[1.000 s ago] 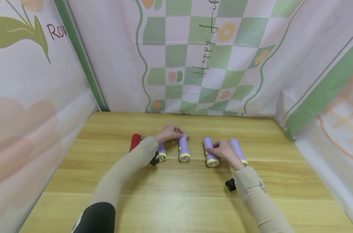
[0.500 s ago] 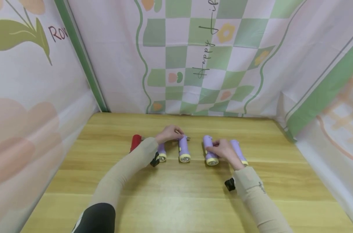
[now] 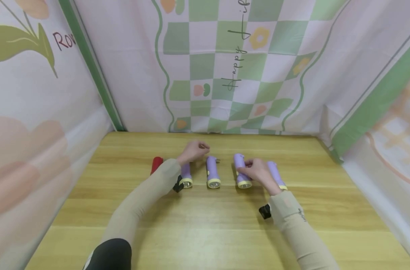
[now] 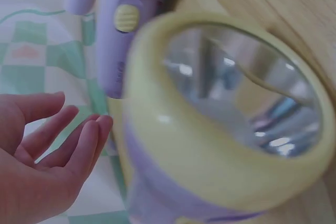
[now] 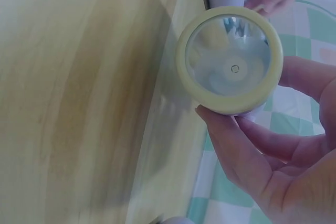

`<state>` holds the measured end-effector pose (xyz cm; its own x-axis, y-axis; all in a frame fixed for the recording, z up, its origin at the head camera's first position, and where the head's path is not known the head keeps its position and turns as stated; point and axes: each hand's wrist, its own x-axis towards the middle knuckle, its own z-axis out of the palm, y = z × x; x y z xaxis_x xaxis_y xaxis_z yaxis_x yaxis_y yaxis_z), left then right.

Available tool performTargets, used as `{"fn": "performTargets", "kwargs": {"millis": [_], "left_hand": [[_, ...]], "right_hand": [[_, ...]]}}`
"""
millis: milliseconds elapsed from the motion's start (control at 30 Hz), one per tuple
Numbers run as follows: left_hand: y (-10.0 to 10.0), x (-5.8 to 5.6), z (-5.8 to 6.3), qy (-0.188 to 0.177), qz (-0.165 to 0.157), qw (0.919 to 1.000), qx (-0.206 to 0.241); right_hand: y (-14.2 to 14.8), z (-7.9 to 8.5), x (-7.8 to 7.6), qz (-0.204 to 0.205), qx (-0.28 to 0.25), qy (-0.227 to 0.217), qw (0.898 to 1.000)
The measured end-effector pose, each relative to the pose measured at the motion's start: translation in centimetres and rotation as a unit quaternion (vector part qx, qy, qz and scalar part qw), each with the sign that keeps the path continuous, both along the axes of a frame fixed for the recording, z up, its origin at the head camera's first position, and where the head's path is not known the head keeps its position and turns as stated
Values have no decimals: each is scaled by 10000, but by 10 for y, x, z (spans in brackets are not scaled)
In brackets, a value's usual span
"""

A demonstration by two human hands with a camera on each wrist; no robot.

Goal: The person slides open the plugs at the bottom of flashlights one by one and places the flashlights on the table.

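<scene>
A right hand pinches a purple, yellow-rimmed plastic flashlight, which could roll if that pinch slips on its rounded side, right of the matching purple middle flashlight, near whose back end an empty, loosely curled left hand hovers.

Soft light leaves a sheen on the table and glints in a blurred flashlight.

- Left hand — now off the middle flashlight, a little higher in the frame.
- Right hand — shifted slightly up-left, its gripped flashlight too.
</scene>
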<state>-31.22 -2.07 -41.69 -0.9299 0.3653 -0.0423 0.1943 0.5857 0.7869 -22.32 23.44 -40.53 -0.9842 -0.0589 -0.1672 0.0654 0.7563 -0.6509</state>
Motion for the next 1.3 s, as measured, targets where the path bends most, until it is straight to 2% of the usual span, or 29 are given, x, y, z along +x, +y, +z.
{"fn": "performTargets", "kwargs": {"millis": [233,367,633,933,1300], "left_hand": [[3,2,11,326,23,9990,314],[5,3,15,549,-98,9979,323],[11,7,18,685,-227,9969,313],[17,9,24,698,-337,9964,335],[26,16,30,572,-307,9968,468]], "right_hand": [[-4,3,-2,-83,-54,-135,9999],[-4,6,-3,-85,-100,-95,9999],[-5,9,-2,-53,-241,39,9997],[-9,14,-2,-81,113,322,9994],[-17,22,-3,-33,63,624,9980]]}}
